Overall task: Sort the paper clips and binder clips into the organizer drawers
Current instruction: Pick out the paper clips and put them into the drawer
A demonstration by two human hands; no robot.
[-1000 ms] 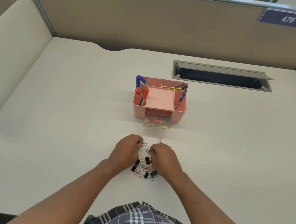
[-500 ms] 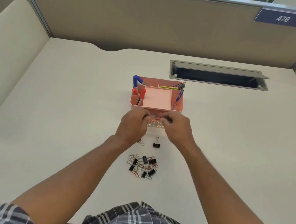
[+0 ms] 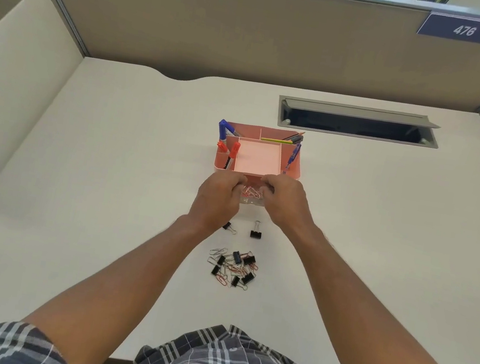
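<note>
The pink desk organizer [image 3: 294, 171] stands mid-desk with its clear drawer [image 3: 248, 202] pulled out toward me. My left hand [image 3: 219, 197] and my right hand [image 3: 287, 203] hover side by side over the drawer, fingers pinched on a small bunch of red and silver paper clips [image 3: 251, 191] between them. A mixed pile of paper clips and black binder clips [image 3: 232, 268] lies nearer to me. Two black binder clips lie apart from it: one [image 3: 255, 231] free on the desk, the other [image 3: 229, 227] just under my left wrist.
Blue and red markers [image 3: 232, 149], a blue pen and pencils stand in the organizer's outer compartments; its square middle tray [image 3: 259, 156] holds nothing. An open grey cable hatch [image 3: 357, 126] sits at the back right. Beige partition walls enclose the desk.
Both hands left the pile near me and moved forward to the open drawer carrying paper clips. Over the last half second they have hardly moved.
</note>
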